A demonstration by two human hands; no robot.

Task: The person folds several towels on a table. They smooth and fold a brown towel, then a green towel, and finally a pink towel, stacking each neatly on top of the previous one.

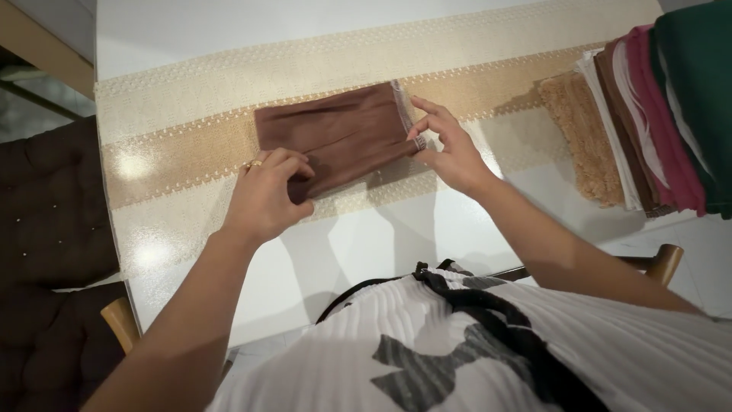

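A folded rectangle of brown fabric (339, 137) lies on the beige and cream woven table runner (175, 114), its long axis running left to right and tilted slightly, with the pale hemmed edge pointing right. The cloth looks smooth, with soft creases. Your left hand (263, 194) curls knuckles-up and pinches the near edge. Your right hand (450, 149) pinches the right hem corner between thumb and fingers, with the other fingers lifted.
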